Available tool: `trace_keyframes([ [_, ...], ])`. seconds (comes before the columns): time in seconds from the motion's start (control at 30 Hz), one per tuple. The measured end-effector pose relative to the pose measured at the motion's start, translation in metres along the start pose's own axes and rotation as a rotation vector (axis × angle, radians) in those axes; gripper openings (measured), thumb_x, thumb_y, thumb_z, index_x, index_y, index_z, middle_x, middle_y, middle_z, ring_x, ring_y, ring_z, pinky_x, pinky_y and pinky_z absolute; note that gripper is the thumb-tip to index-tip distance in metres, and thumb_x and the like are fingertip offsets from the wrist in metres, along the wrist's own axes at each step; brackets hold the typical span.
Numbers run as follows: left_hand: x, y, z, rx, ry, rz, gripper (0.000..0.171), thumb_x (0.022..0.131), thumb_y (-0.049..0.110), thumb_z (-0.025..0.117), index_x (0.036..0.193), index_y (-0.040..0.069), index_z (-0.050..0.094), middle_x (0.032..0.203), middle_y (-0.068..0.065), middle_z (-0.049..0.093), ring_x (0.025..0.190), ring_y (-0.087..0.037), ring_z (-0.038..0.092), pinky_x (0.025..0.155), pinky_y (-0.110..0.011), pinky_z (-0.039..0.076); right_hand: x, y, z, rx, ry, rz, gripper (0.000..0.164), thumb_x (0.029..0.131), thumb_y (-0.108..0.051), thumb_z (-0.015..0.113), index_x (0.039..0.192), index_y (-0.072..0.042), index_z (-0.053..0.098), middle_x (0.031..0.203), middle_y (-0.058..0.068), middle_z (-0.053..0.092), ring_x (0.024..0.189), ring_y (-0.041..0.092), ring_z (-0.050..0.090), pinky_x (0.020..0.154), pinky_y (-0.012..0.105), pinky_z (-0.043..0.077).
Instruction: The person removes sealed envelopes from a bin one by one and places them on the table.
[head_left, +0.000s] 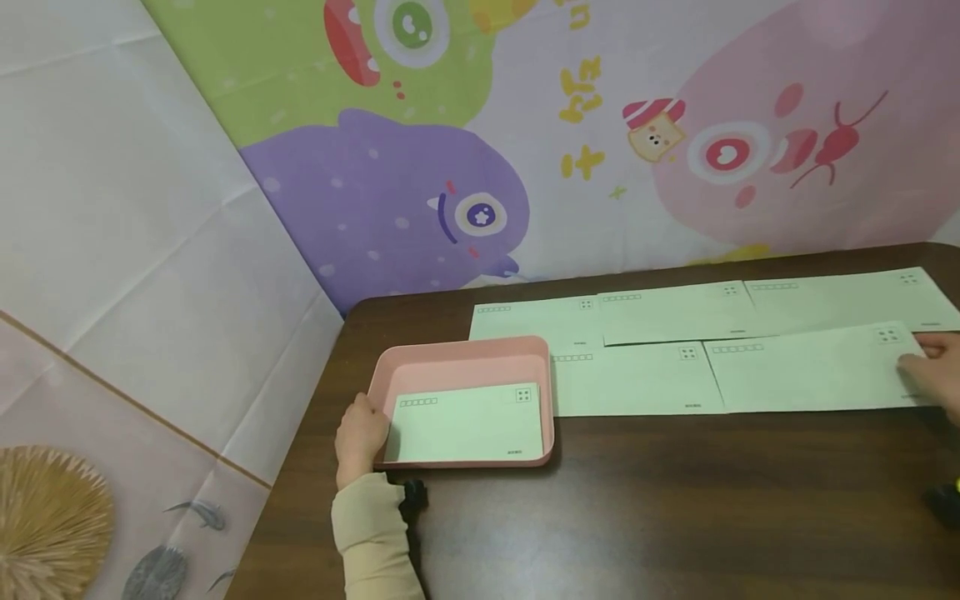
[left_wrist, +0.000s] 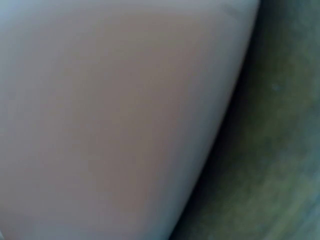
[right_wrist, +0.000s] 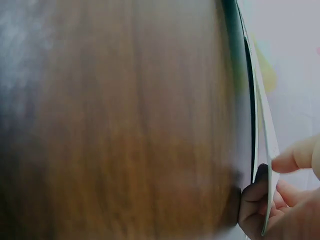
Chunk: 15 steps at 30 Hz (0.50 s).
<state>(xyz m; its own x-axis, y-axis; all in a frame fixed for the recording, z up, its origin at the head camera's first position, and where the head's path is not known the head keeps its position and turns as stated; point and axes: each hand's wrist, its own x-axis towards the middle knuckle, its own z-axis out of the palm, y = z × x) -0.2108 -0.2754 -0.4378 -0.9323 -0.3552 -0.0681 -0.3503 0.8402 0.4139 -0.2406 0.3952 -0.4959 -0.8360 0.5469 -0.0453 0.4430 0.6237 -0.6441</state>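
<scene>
A pink tray [head_left: 461, 364] stands on the dark wooden table, and a white envelope [head_left: 468, 427] lies inside it. My left hand [head_left: 361, 433] grips the tray's left rim, fingers over the edge. At the far right, my right hand [head_left: 937, 373] pinches the right end of another envelope [head_left: 810, 372], thumb on top. In the right wrist view, that envelope [right_wrist: 268, 135] is lifted at this end, with thumb and fingers of the hand [right_wrist: 295, 200] on its two faces. Blurred pink tray surface [left_wrist: 100, 120] fills most of the left wrist view.
More envelopes [head_left: 675, 312] lie in two rows along the back of the table [head_left: 675, 517], some edges overlapping. One front-row envelope [head_left: 630, 383] meets the tray's right side. A cartoon-printed cloth [head_left: 585, 208] hangs behind the table.
</scene>
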Motion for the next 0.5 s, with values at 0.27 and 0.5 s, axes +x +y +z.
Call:
trace_keyframes([
  [0.27, 0.0, 0.0, 0.0, 0.002, 0.005, 0.007, 0.033, 0.082, 0.011, 0.035, 0.108, -0.008, 0.041, 0.101, -0.026, 0.05, 0.089, -0.04, 0.05, 0.073, -0.051, 0.037, -0.005, -0.005, -0.006, -0.099, -0.092, -0.05, 0.062, 0.079, -0.011, 0.046, 0.13, 0.009, 0.016, 0.116, 0.035, 0.027, 0.097, 0.045, 0.032, 0.071, 0.05, 0.034],
  [0.5, 0.0, -0.001, 0.0, -0.007, 0.009, 0.006, 0.033, 0.082, 0.011, 0.034, 0.108, -0.008, 0.041, 0.101, -0.026, 0.05, 0.09, -0.039, 0.05, 0.074, -0.051, 0.037, -0.01, -0.012, -0.007, -0.193, -0.12, -0.167, 0.069, 0.075, -0.012, 0.055, 0.127, 0.012, 0.017, 0.104, 0.034, 0.028, 0.09, 0.045, 0.033, 0.069, 0.051, 0.033],
])
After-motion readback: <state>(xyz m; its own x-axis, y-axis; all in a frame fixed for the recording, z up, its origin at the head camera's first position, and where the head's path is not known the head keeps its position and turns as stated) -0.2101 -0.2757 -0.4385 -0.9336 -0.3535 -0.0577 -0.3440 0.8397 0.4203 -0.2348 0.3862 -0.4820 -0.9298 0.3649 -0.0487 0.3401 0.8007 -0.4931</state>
